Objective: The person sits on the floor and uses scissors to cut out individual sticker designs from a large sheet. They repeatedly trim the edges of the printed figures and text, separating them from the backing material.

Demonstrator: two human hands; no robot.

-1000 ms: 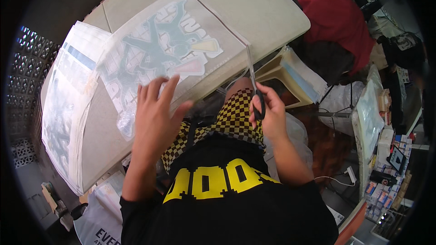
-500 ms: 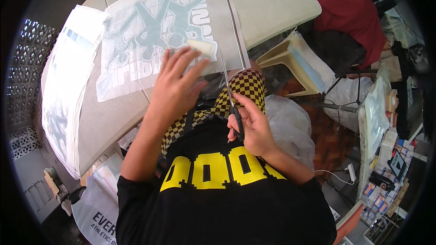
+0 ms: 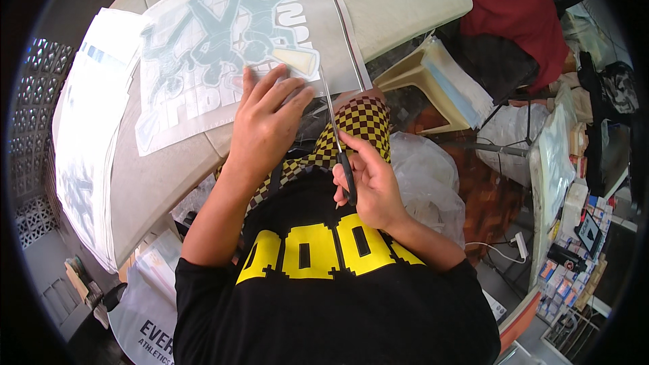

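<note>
A translucent sheet printed with grey-green figures and white block lettering (image 3: 203, 34) lies on the pale table (image 3: 405, 0). My left hand (image 3: 267, 111) rests on its near edge, fingers spread and fingertips down, holding nothing. Just beyond those fingertips is a cream, tapered patch (image 3: 296, 61) on the sheet. My right hand (image 3: 372, 182) grips black-handled scissors (image 3: 347, 179) over my lap, their long blades pointing away toward the sheet's near edge. The blades look nearly closed. A long, thin, shiny strip (image 3: 345, 23) runs along the sheet's right side.
A stack of white printed sheets (image 3: 88, 142) covers the table's left side. To the right stand a beige stool (image 3: 412, 84) with papers (image 3: 460, 88) on it and a dark red cloth (image 3: 507, 20). Clear plastic (image 3: 426, 176) lies beside my leg. A white bag (image 3: 145, 311) is at lower left.
My left hand has come down from a blurred hover to rest on the sheet's near edge. The scissors stay in my right hand, hardly moved. The whole view has shifted slightly.
</note>
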